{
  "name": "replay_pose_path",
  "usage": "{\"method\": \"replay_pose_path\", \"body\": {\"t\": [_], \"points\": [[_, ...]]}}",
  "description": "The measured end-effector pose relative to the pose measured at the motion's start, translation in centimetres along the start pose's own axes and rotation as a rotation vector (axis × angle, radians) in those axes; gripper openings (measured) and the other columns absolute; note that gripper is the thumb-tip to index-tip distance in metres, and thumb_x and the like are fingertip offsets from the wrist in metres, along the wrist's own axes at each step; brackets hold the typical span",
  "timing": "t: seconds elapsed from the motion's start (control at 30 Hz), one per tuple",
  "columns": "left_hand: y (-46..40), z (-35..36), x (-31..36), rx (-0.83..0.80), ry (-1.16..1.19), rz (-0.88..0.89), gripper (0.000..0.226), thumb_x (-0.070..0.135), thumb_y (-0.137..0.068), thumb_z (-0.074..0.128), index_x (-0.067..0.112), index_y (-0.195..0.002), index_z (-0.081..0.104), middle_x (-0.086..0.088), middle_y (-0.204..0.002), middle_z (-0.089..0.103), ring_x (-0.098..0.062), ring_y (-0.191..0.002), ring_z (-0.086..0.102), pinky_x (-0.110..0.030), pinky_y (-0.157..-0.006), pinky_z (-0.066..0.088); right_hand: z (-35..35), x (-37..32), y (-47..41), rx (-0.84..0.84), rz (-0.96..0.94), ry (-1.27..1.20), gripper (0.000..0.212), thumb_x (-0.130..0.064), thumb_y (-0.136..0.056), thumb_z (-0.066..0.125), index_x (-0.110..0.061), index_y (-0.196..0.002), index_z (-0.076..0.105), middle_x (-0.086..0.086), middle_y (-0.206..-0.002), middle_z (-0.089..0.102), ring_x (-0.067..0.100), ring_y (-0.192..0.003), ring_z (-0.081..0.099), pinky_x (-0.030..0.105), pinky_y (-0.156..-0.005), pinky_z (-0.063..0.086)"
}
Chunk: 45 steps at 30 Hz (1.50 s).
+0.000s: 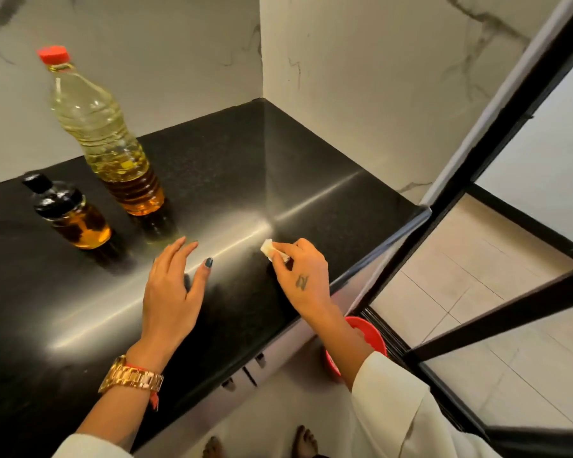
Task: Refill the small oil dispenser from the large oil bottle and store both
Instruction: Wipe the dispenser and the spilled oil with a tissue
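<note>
The large oil bottle (106, 133), clear plastic with a red cap, stands upright on the black countertop (232, 180) at the back left, holding yellow oil. Just left of it and nearer stands the small oil dispenser (72, 214), glass with a black cap on and amber oil inside. My left hand (172, 289) hovers flat and open over the counter, a little in front of the two bottles, holding nothing. My right hand (300, 271) pinches a small white wad of tissue (268, 248) against the counter near the front edge.
White marble walls close the counter at the back and right. A red bowl-like container (368, 332) sits low under my right forearm, beside the counter's edge. A black-framed glass door (477, 180) stands to the right over tiled floor. Cabinet handles (245, 375) show below the counter.
</note>
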State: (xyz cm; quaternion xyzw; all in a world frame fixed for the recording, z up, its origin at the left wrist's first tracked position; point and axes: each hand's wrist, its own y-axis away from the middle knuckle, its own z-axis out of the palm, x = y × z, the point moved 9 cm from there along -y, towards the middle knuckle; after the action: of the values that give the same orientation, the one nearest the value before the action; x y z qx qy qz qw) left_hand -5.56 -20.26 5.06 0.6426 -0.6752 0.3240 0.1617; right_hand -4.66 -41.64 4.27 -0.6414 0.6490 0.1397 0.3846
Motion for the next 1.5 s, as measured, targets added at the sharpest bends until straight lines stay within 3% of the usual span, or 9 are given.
{"method": "replay_pose_path", "body": {"t": [0.13,0.4,0.57,0.63,0.8,0.93,1.1,1.2,1.5], "points": [[-0.5,2.5,3.1,-0.016,-0.01,0.043,0.041,0.031,-0.092,0.05,0.012,-0.128,0.05,-0.008,-0.141,0.044,-0.024,-0.131,0.039,-0.043,-0.106,0.036,-3.5,3.6,0.9,0.082,0.062,-0.06,0.022,-0.023,-0.088,0.062,-0.016,-0.107,0.069,0.001,-0.08,0.059,0.003,-0.068,0.047,0.004,-0.062,0.037],[-0.7,8.7,9.5,-0.155,0.035,0.182,0.042,0.034,-0.092,0.048,0.015,-0.13,0.049,-0.004,-0.142,0.044,-0.02,-0.132,0.038,-0.04,-0.108,0.034,-9.0,10.5,4.8,0.32,0.244,-0.145,0.022,-0.021,-0.083,0.069,-0.015,-0.104,0.071,0.003,-0.083,0.068,0.01,-0.071,0.06,0.023,-0.061,0.051],[-0.3,11.6,13.8,-0.207,0.081,0.295,0.039,0.027,-0.092,0.051,0.012,-0.128,0.052,-0.006,-0.139,0.047,-0.02,-0.131,0.04,-0.042,-0.109,0.033,-10.3,13.8,7.5,0.365,0.368,-0.114,0.022,-0.024,-0.085,0.067,-0.016,-0.105,0.07,0.002,-0.085,0.067,0.007,-0.071,0.059,0.012,-0.06,0.046],[0.2,12.8,15.7,-0.224,0.104,0.362,0.039,0.026,-0.091,0.053,0.011,-0.126,0.053,-0.008,-0.138,0.048,-0.02,-0.129,0.042,-0.034,-0.108,0.033,-10.6,15.1,8.5,0.369,0.418,-0.083,0.021,-0.026,-0.086,0.066,-0.018,-0.105,0.07,-0.001,-0.083,0.065,0.006,-0.07,0.057,0.01,-0.059,0.044],[2.4,16.5,20.0,-0.295,0.17,0.512,0.04,0.026,-0.091,0.052,0.008,-0.128,0.051,-0.011,-0.139,0.047,-0.024,-0.13,0.042,-0.036,-0.106,0.036,-10.9,18.3,11.0,0.362,0.514,-0.046,0.021,-0.026,-0.087,0.063,-0.02,-0.106,0.07,0.0,-0.085,0.063,0.009,-0.073,0.055,0.016,-0.062,0.044],[4.7,20.8,21.3,-0.39,0.158,0.585,0.048,0.036,-0.092,0.041,0.009,-0.131,0.047,-0.009,-0.14,0.046,-0.016,-0.131,0.036,-0.029,-0.107,0.029,-9.9,22.2,12.9,0.358,0.63,-0.004,0.022,-0.023,-0.085,0.064,-0.017,-0.105,0.07,0.004,-0.088,0.066,0.012,-0.075,0.058,0.014,-0.064,0.042],[6.6,27.0,19.5,-0.55,0.12,0.563,0.053,0.042,-0.091,0.039,0.011,-0.133,0.046,-0.009,-0.142,0.044,-0.02,-0.133,0.036,-0.027,-0.105,0.025,-7.1,28.0,14.6,0.281,0.784,0.014,0.022,-0.023,-0.086,0.062,-0.016,-0.105,0.07,0.006,-0.097,0.066,0.017,-0.086,0.061,0.022,-0.072,0.045],[7.0,30.0,17.7,-0.609,0.068,0.517,0.045,0.03,-0.094,0.047,0.013,-0.136,0.043,-0.007,-0.145,0.04,-0.02,-0.135,0.033,-0.021,-0.105,0.02,-5.1,31.5,15.0,0.226,0.864,0.025,0.023,-0.021,-0.087,0.06,-0.015,-0.107,0.069,0.008,-0.103,0.067,0.021,-0.095,0.061,0.027,-0.08,0.047],[7.2,33.0,15.9,-0.65,0.104,0.375,0.044,0.021,-0.094,0.049,0.014,-0.137,0.041,-0.005,-0.147,0.035,-0.017,-0.136,0.029,-0.017,-0.101,0.019,-3.6,34.6,15.3,0.176,0.919,0.025,0.029,-0.025,-0.089,0.058,-0.015,-0.116,0.064,0.008,-0.114,0.065,0.023,-0.106,0.06,0.033,-0.091,0.047]]}}
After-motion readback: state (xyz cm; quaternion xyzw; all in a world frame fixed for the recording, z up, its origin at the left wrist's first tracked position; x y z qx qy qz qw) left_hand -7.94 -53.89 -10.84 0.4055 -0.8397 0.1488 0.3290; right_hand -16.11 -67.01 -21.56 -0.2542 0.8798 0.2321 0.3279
